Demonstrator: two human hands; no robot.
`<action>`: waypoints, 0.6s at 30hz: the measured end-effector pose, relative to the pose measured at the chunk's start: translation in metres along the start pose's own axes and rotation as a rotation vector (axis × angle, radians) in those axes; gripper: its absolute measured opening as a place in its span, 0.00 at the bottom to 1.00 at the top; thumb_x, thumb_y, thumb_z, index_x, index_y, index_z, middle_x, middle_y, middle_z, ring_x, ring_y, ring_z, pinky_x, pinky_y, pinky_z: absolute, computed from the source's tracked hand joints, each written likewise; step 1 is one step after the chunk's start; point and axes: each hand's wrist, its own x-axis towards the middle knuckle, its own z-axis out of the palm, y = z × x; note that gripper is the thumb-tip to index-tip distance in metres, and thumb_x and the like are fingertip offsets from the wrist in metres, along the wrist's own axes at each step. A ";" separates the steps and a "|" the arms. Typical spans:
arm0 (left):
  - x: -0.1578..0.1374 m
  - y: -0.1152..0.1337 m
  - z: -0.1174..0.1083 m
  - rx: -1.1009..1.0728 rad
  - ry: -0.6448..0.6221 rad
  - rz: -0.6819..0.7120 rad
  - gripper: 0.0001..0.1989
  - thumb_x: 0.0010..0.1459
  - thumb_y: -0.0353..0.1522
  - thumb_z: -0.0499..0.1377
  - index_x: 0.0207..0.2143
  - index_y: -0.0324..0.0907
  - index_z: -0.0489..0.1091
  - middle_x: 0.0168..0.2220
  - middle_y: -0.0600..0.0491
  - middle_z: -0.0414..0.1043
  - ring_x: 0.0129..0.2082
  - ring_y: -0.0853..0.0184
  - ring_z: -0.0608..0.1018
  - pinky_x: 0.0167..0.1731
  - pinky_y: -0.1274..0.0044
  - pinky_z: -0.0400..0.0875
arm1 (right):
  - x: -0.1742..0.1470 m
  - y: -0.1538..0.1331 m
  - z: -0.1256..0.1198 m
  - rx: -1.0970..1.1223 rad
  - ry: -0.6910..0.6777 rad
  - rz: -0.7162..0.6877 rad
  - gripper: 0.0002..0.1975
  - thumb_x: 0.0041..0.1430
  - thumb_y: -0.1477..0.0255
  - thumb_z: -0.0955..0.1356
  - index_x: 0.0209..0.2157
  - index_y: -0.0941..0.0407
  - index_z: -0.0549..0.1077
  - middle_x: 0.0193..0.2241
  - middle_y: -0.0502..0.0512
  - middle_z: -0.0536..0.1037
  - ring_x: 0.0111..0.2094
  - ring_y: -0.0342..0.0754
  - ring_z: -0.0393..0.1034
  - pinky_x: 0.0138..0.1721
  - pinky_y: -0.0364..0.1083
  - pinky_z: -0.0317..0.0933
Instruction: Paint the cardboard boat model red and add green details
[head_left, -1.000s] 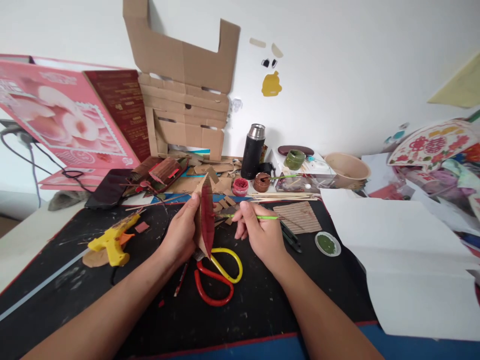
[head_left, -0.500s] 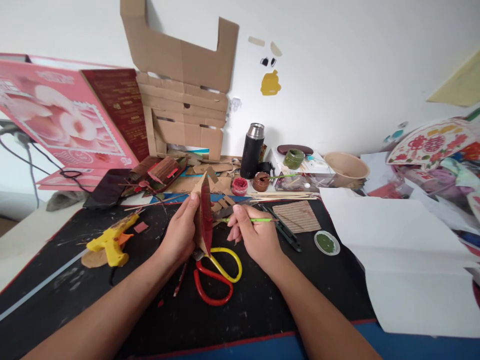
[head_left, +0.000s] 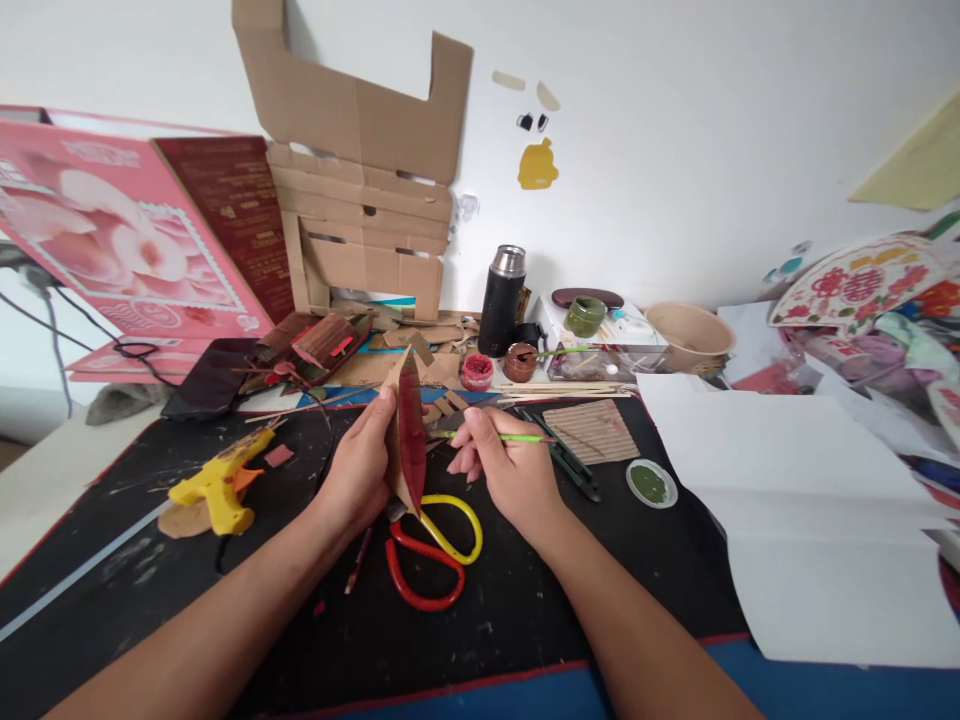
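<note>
My left hand is closed on a cardboard piece held up on edge, its right-hand face painted dark red. Between the pinched fingers of my right hand lies a thin green paintbrush, its tip pointing left at the painted face; I cannot tell whether it touches. Below the cardboard, scissors with one red and one yellow handle lie on the black mat. Behind my hands stand a jar of red paint and a jar of brown paint.
A yellow glue gun lies at left. To the right are a utility knife, corrugated cardboard, a lid with green paint and white paper. A black thermos stands near the wall.
The cardboard has turned slightly, so more of its red face shows. Both hands keep their grips, and the whole view has shifted a little.
</note>
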 end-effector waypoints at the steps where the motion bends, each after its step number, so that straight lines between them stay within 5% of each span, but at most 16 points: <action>1: -0.001 -0.001 0.001 -0.004 -0.005 -0.013 0.22 0.65 0.47 0.70 0.47 0.38 0.85 0.35 0.46 0.87 0.34 0.60 0.87 0.35 0.74 0.81 | 0.000 0.000 0.000 0.005 0.008 -0.001 0.31 0.71 0.40 0.66 0.31 0.54 0.77 0.17 0.49 0.75 0.21 0.47 0.78 0.21 0.41 0.67; 10: 0.001 0.000 0.001 -0.023 -0.003 -0.044 0.20 0.69 0.46 0.66 0.46 0.37 0.84 0.35 0.45 0.87 0.33 0.59 0.86 0.37 0.72 0.82 | -0.003 0.005 0.001 -0.063 -0.076 -0.057 0.27 0.78 0.48 0.65 0.32 0.54 0.77 0.18 0.47 0.75 0.20 0.44 0.76 0.24 0.41 0.67; 18: 0.005 -0.011 -0.004 -0.028 -0.106 -0.087 0.25 0.67 0.50 0.66 0.49 0.37 0.83 0.44 0.42 0.88 0.41 0.55 0.88 0.44 0.68 0.85 | -0.003 0.007 0.001 -0.060 -0.017 -0.044 0.28 0.76 0.46 0.65 0.35 0.54 0.80 0.21 0.50 0.78 0.25 0.47 0.81 0.23 0.41 0.69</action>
